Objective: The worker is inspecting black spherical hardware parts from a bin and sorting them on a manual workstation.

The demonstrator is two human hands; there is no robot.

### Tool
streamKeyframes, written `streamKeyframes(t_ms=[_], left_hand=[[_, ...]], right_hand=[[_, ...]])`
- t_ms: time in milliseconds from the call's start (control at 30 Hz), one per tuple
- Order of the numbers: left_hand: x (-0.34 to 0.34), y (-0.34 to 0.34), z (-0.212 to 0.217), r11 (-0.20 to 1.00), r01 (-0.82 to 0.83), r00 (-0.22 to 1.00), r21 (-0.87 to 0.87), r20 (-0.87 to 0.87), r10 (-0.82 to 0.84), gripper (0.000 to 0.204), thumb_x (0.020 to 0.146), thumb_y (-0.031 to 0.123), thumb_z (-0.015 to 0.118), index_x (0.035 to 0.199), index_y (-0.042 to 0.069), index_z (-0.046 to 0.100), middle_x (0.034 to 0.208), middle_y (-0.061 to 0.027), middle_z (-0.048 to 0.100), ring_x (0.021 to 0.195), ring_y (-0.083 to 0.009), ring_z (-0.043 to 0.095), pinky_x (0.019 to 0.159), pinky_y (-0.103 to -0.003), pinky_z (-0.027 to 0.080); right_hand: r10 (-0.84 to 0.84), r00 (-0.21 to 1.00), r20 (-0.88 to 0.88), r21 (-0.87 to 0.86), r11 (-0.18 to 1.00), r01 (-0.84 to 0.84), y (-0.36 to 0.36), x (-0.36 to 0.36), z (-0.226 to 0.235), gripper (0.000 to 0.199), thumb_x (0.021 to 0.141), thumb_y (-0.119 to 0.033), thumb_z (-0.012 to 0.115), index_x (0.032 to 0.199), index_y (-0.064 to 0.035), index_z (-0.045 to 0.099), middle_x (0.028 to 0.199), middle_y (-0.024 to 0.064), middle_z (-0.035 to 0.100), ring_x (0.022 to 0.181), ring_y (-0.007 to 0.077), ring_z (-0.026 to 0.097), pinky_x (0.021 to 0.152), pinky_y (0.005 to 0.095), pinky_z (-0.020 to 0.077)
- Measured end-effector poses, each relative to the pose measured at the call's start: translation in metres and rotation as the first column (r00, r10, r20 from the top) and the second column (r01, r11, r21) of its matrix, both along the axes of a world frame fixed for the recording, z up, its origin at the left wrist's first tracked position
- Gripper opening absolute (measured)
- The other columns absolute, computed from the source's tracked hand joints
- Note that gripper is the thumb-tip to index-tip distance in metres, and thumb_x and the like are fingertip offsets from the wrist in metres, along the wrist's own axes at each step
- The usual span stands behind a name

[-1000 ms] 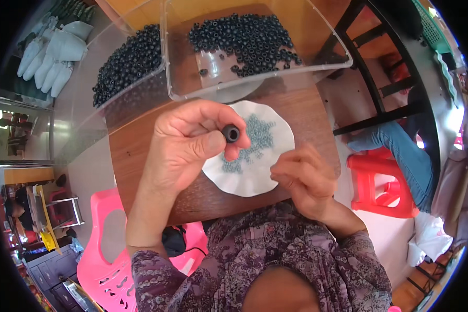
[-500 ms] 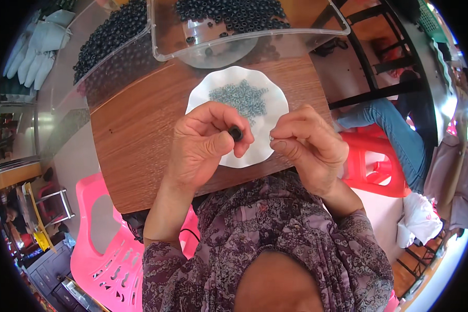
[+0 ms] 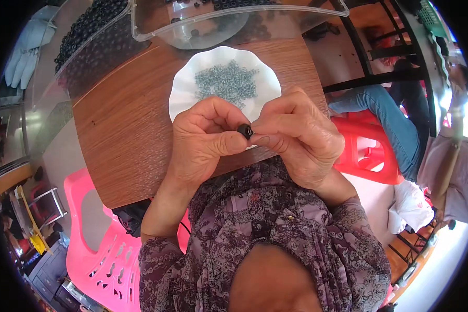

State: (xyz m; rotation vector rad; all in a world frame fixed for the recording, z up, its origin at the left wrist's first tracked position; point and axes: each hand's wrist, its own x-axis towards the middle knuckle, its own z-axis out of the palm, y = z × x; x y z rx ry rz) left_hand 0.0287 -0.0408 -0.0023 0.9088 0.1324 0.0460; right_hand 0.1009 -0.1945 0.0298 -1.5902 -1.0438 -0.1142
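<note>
Between the thumb and fingers of my left hand (image 3: 195, 138) is a small black round part (image 3: 245, 130), its open end turned toward the right. My right hand (image 3: 306, 139) is closed in a pinch right against that end. A thin pale ring or coil shows at the part's opening; whether my right fingertips still grip it is hidden. Just beyond both hands stands a white scalloped plate (image 3: 179, 91), partly covered by them. On the plate lies a loose heap of small greyish, shiny rings or coils (image 3: 226, 80).
A clear plastic bin (image 3: 140, 37) with black round parts stands at the far table edge. More black parts (image 3: 91, 28) fill another clear bin at far left. Around the wooden table (image 3: 114, 135) are a pink chair (image 3: 78, 223), a red stool (image 3: 356, 151) and a seated person's leg (image 3: 382, 117).
My right hand has moved left with the small pale ring, closing the gap to the black part. My left hand has shifted slightly, and the whole view has tilted a little.
</note>
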Motion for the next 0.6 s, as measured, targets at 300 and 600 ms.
streamKeyframes(t_ms=[300,600], left_hand=[[-0.003,-0.003,-0.007,0.980,0.037,0.999,-0.197,-0.017,-0.041,0.025,0.070,0.001,0.075,0.089,-0.002,0.059,0.083,-0.0071,0.063,0.073,-0.0111,0.060,0.067,-0.022,0.051],[0.003,-0.007,-0.010,0.932,0.019,0.999,-0.362,-0.036,-0.034,0.029,0.073,0.009,0.074,0.093,-0.002,0.056,0.083,-0.0094,0.063,0.069,-0.0145,0.061,0.061,-0.023,0.051]], right_hand=[[-0.055,0.977,0.205,-0.139,0.987,0.084,-0.003,-0.007,-0.001,0.024,0.068,0.001,0.071,0.091,0.0010,0.066,0.081,0.0092,0.059,0.069,0.0178,0.052,0.058,0.0267,0.0405],[-0.104,0.994,0.028,-0.078,0.991,0.106,0.005,-0.006,-0.006,0.024,0.072,0.000,0.069,0.095,0.0020,0.065,0.084,0.0108,0.059,0.071,0.0176,0.052,0.059,0.0260,0.0415]])
